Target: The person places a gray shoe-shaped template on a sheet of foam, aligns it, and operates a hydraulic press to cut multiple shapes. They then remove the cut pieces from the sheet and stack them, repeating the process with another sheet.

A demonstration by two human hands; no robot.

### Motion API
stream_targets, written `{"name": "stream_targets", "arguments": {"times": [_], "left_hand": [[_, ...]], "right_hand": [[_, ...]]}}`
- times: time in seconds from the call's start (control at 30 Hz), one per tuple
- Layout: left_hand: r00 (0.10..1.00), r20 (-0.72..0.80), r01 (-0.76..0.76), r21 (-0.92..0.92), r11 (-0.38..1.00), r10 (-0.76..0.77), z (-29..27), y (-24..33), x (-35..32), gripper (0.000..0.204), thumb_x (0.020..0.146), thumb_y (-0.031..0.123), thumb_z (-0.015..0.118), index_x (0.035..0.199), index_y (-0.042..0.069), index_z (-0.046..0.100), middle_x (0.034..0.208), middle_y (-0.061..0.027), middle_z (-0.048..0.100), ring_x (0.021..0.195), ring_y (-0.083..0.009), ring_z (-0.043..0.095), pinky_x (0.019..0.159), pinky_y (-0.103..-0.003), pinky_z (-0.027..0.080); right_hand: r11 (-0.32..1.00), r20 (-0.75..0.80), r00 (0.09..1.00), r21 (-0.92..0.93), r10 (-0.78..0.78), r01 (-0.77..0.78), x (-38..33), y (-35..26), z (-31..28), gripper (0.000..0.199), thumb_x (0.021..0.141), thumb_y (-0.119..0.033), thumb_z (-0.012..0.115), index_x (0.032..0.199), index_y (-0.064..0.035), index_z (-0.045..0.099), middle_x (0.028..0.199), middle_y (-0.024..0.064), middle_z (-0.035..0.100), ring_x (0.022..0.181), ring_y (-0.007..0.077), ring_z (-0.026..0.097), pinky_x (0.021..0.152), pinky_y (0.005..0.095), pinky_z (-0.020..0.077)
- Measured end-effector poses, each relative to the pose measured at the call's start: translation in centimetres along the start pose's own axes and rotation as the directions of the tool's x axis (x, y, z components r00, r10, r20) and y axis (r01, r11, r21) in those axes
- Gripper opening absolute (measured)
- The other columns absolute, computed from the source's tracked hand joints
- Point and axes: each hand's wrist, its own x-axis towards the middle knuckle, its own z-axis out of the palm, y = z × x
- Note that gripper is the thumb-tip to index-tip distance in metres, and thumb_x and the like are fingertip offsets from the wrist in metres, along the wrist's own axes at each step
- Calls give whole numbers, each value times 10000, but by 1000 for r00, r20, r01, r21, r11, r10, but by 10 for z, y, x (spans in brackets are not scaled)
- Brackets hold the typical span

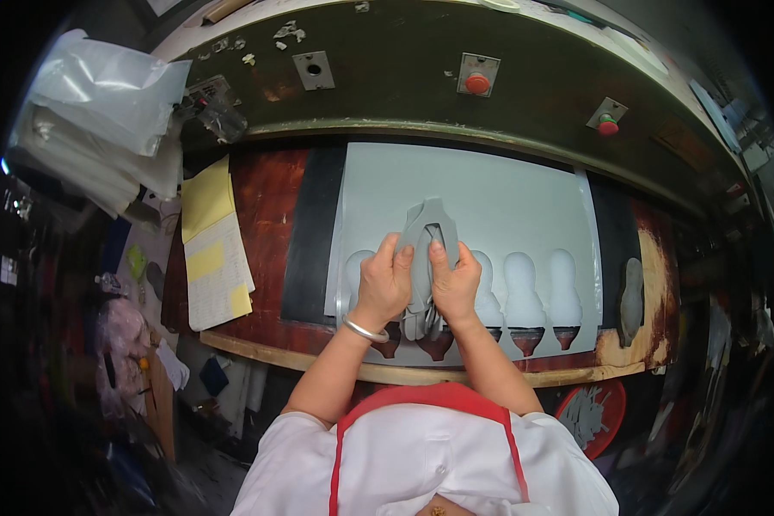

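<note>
My left hand (384, 279), with a silver bangle at its wrist, and my right hand (456, 282) are both closed round a bundle of grey sheet pieces (421, 225). The bundle has a folded or angled top, and narrow strips hang from its lower end. It is held above a large grey sheet (473, 185) on the worktable. Along the sheet's near side runs a row of sole-shaped cutouts (525, 288), white inside and dark red at their narrow near ends. My hands and the bundle hide part of that row.
A dark green machine beam (378, 64) with red knobs (477, 82) spans the far side. Papers (215, 249) lie left of the sheet, near plastic bags (103, 95). At right are a grey sole-shaped piece (631, 301) and a red basin (615, 420) holding grey scraps.
</note>
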Motion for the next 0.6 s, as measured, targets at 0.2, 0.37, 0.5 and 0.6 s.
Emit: {"name": "stream_targets", "arguments": {"times": [0.2, 0.37, 0.5, 0.6], "left_hand": [[978, 148, 160, -90, 983, -145, -25, -1, -10, 298, 987, 261, 465, 893, -20, 497, 592, -21, 394, 585, -71, 368, 499, -267, 334], [961, 142, 257, -135, 957, -238, -33, -9, -19, 288, 963, 254, 517, 891, -25, 504, 585, -103, 418, 557, -129, 403, 509, -303, 372], [968, 43, 251, -264, 931, -248, -33, -6, -31, 287, 920, 251, 594, 962, -31, 556, 676, -107, 552, 644, -103, 493, 592, -285, 444], [961, 46, 276, -101, 956, -272, -32, -1, -42, 232, 885, 157, 633, 1046, -8, 601, 867, -61, 653, 816, -61, 556, 721, -233, 480]], "right_hand": [[903, 249, 887, 92, 388, -420, -12, -17, -4, 389, 917, -392, 596, 878, -6, 628, 722, 2, 595, 613, 52, 504, 518, 213, 405], [923, 242, 891, -71, 385, -379, -17, -12, -3, 426, 932, -422, 556, 902, -1, 615, 734, 20, 598, 640, 70, 506, 561, 241, 424], [997, 179, 983, -72, 47, -35, -28, 3, 11, 398, 957, -384, 520, 945, 9, 578, 776, 34, 586, 713, 105, 499, 631, 275, 428], [993, 178, 982, -91, -60, 78, -41, 18, 14, 323, 981, -296, 468, 1000, 19, 533, 815, 56, 552, 751, 122, 484, 657, 286, 421]]}}
